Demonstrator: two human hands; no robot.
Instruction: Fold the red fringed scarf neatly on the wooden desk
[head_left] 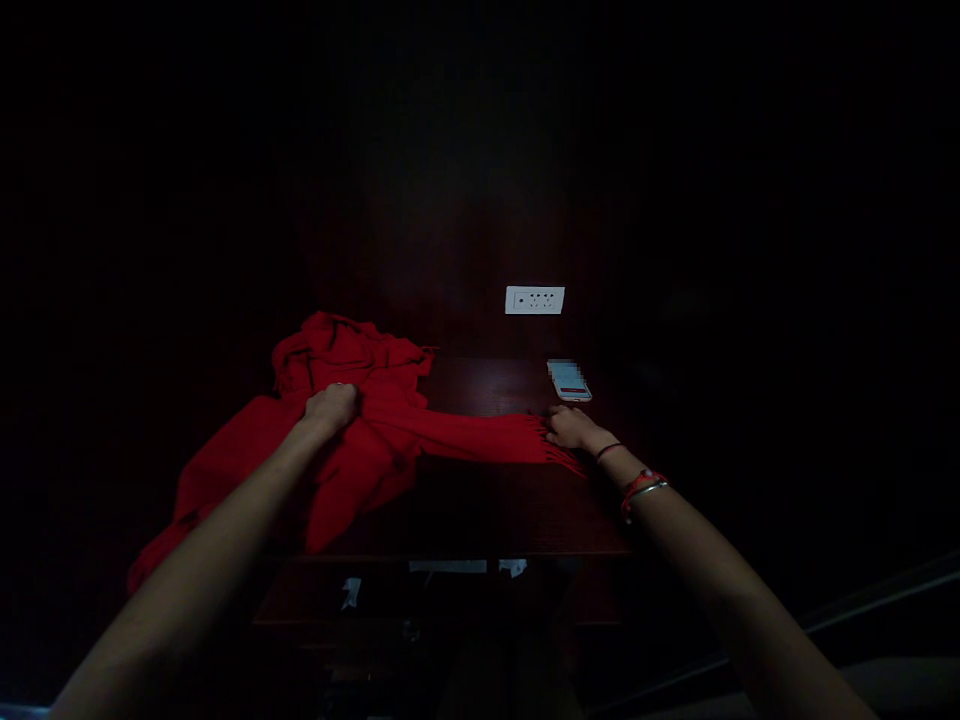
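Note:
A red fringed scarf point(480, 436) lies on a dark reddish wooden table point(517, 510). Its left part is heaped and crumpled, and some of it hangs over the front left edge. One narrow fringed end stretches flat to the right. My left hand point(332, 407) is closed on the bunched cloth near the middle of the heap. At the fringed end, the curled fingers of my right hand point(571, 427) grip the corner by the tassels. The fingertips of both hands are partly hidden.
A phone point(571, 381) with a lit screen lies just beyond my right hand. On the dark back panel is a white socket plate point(535, 300). Below the table's front edge, an open shelf holds pale scraps point(448, 567). The surroundings are very dark.

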